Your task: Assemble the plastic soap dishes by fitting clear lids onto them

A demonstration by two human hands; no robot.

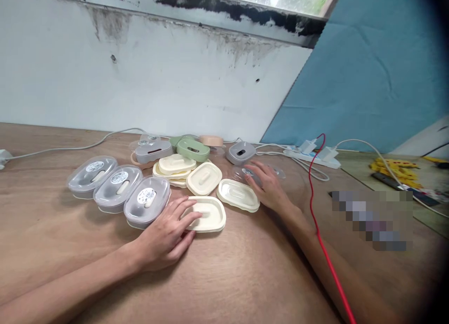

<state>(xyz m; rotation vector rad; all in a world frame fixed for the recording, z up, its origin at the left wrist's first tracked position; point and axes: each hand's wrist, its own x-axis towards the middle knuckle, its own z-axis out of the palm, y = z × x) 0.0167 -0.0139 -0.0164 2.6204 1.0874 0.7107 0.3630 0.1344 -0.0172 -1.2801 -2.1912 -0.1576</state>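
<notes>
My left hand lies with its fingers apart over the left end of a shallow cream oval tray, touching it. A second such cream tray sits to the right, beside my right hand. That hand reaches over a clear plastic lid, its fingers loosely spread; whether they touch the lid I cannot tell. Behind the trays are another cream piece and a small cream stack. Left of my left hand stands a row of grey boxes with clear lids and round stickers, the nearest box almost against my fingers.
Grey and green slotted pieces lie near the wall, with another grey one farther right. A red cable crosses over my right forearm side. A white power strip with plugs and yellow items are at right.
</notes>
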